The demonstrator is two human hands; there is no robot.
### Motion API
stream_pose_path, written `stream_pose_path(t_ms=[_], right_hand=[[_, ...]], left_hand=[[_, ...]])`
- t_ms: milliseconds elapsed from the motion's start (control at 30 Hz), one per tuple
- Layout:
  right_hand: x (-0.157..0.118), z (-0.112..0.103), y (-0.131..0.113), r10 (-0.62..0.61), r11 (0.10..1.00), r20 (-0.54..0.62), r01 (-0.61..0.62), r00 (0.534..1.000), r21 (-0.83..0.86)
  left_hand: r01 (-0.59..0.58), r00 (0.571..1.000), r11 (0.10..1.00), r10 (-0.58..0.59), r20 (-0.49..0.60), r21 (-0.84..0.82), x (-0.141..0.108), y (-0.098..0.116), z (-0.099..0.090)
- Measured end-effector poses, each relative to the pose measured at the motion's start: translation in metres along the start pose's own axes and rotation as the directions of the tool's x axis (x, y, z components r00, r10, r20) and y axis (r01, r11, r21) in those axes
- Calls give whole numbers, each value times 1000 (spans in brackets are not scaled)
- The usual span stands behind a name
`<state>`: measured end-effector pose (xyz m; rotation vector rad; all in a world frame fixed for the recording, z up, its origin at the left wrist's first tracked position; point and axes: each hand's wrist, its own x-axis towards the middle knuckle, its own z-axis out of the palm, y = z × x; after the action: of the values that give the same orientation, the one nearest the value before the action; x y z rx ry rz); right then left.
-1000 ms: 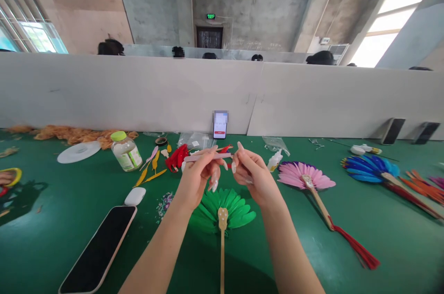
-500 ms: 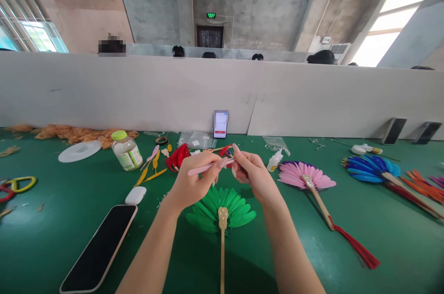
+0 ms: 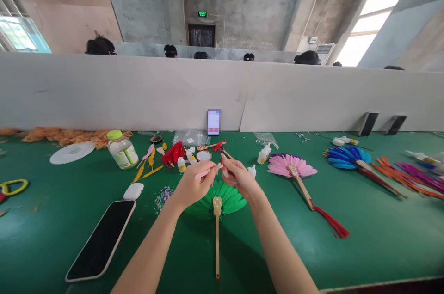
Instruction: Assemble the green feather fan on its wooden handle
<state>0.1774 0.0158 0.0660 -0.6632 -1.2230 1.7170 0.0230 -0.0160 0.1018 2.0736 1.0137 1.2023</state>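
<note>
My left hand [image 3: 194, 184] is closed in a pinch on slim pink tweezers [image 3: 203, 174], whose tip points right. Close against that tip, my right hand [image 3: 241, 179] has thumb and fingers pressed together; whatever they pinch is too small and covered to name. Below both hands lies a green feather fan [image 3: 229, 201], its pale handle [image 3: 217, 238] pointing toward me and small white beads on its base. A pile of small shiny bits [image 3: 163, 198] lies left of the fan, beside my left wrist.
A phone [image 3: 102, 241], a white case [image 3: 133, 191] and a lidded jar [image 3: 122, 150] stand or lie left. Red feathers [image 3: 173, 154] and small glue bottles [image 3: 181, 164] are beyond my hands. Pink [image 3: 291, 166] and blue [image 3: 347, 156] fans lie right. A lit phone [image 3: 214, 122] leans on the partition.
The view has turned a little right. My hands sit slightly lower over the green fan, still meeting at the tweezers' tip. Small bottles beyond them now show.
</note>
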Motion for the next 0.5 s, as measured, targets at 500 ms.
stream_pose_path(t_ms=[500], right_hand=[[-12, -15, 62, 109, 982, 7, -108, 994, 153]], left_hand=[[432, 872, 623, -472, 128, -652, -31, -72, 41]])
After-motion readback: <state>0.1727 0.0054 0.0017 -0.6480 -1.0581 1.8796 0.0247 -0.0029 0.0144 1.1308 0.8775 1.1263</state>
